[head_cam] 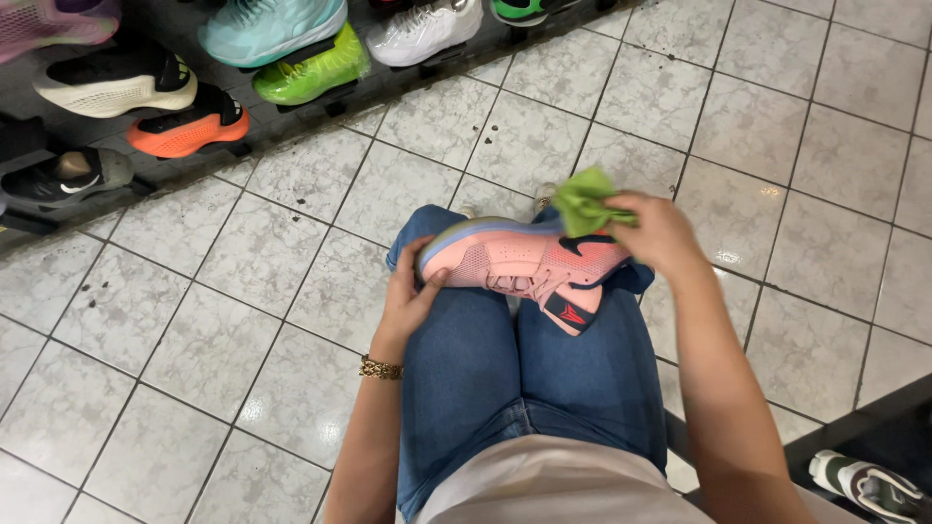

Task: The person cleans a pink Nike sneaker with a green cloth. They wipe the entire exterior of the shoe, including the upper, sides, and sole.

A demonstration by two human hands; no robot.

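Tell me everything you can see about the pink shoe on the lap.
The pink shoe is a mesh-looking sneaker with a pale sole edge, dark side mark and a dark tongue flap. It lies on its side across the person's knees. The left hand grips its toe; the right hand presses a green cloth against its heel end.

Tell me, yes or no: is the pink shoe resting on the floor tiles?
No, the pink shoe lies across the person's knees, steadied by the left hand while the right hand presses a green cloth on it.
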